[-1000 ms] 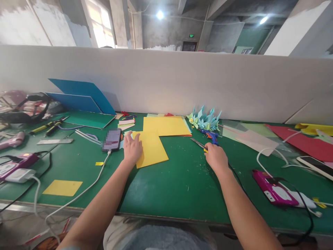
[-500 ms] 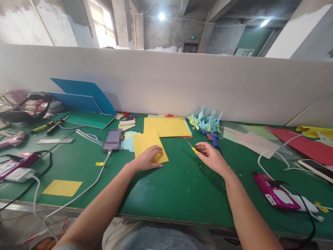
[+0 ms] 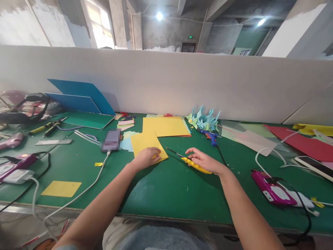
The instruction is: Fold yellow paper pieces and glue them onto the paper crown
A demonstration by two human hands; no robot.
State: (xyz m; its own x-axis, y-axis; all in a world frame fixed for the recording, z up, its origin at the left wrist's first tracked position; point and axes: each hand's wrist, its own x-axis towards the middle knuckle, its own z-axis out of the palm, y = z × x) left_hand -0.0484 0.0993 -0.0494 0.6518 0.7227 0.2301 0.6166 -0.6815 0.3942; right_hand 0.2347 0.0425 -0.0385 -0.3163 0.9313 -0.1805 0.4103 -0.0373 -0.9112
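Note:
My left hand (image 3: pixel 146 158) rests on a smaller sheet of yellow paper (image 3: pixel 142 140), its fingers curled in at the sheet's right side. How far the fingertips go round the edge is hidden. In my right hand (image 3: pixel 201 160) is a yellow-handled utility knife (image 3: pixel 196 166), held loosely with some fingers lifted. Its long thin blade points left, and the tip is close to the paper's right edge. Behind both hands lies a larger stack of yellow paper (image 3: pixel 163 125) with orange sheets showing beneath.
A blue glue gun (image 3: pixel 212 138) lies before folded blue paper pieces (image 3: pixel 204 119). Purple power strips (image 3: pixel 273 189) with cables stand right and left. Blue boards (image 3: pixel 74 100) lean at the back left. A yellow card (image 3: pixel 61 188) lies near the front edge; red paper (image 3: pixel 299 144) is far right.
My right hand has moved left and slightly down, bringing the knife's tip near the paper. The fingers of my left hand have curled in on the sheet.

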